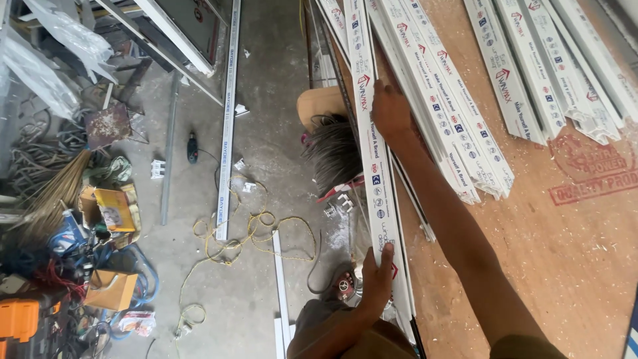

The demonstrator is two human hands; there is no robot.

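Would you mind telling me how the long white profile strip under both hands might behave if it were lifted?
The white profile strip is long and thin, so it would probably sag or flex if lifted at one end. Its film-wrapped face looks smooth, perhaps slippery. Left hand and right hand rest far apart, which would likely steady it.
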